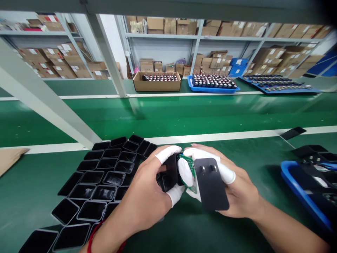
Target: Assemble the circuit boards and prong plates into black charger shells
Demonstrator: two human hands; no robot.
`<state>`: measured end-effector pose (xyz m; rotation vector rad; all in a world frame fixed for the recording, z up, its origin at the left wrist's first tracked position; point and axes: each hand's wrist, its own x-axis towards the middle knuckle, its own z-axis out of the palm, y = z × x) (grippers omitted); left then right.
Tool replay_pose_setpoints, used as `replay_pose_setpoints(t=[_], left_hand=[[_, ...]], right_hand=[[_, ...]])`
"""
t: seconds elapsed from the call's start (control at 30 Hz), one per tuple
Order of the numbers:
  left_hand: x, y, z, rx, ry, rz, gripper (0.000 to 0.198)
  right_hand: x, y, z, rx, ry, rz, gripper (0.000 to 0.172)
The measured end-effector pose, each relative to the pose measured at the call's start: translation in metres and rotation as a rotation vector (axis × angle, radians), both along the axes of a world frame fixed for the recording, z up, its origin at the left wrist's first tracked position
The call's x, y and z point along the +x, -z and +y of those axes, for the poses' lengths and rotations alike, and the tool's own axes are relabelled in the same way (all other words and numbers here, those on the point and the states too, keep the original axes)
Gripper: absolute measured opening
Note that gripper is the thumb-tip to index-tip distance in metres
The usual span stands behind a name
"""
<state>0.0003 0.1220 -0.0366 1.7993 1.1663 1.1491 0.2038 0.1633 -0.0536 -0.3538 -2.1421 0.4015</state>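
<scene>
Both hands meet over the near middle of the green tabletop (223, 232), each wearing white finger cots on a few fingertips. The left hand (143, 196) has its fingers closed around a black open-ended housing (168, 174), its mouth turned toward the other hand, apparently so the parts can be brought together. The right hand (237, 191) grips a flat black plug cover (210, 184) with two metal prongs facing up, and a green circuit board (190, 168) sits between cover and housing, touched by cotted fingertips of both hands. To the left lies a cluster of empty black shells (100, 179), roughly twenty in view, packed side by side with openings up, probably for easy picking. One blue tray (297, 191) of dark parts sits at the right edge. At the far edge stand one cardboard box (157, 83) and two blue trays of filled parts.
</scene>
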Motion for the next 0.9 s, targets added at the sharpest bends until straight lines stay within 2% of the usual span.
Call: replay_pose_setpoints(t=[0.17,0.47,0.63,0.9], left_hand=[[0.0001,0.0001,0.0,-0.104,0.009,-0.055,0.055],[0.0012,0.0005,0.003,-0.111,0.021,-0.081,0.053],[0.001,0.0022,0.003,-0.111,0.028,-0.077,0.054],[0.0009,0.0019,0.0027,-0.141,0.018,-0.121,0.053]], right_hand=[[-0.0015,0.0034,0.0011,-0.129,-0.06,0.051,0.068],[-0.0021,-0.0004,0.0031,-0.106,-0.093,0.055,0.071],[-0.0034,-0.0021,0.0023,-0.001,-0.028,-0.013,0.067],[-0.0032,0.0026,0.0028,-0.167,-0.094,0.043,0.075]])
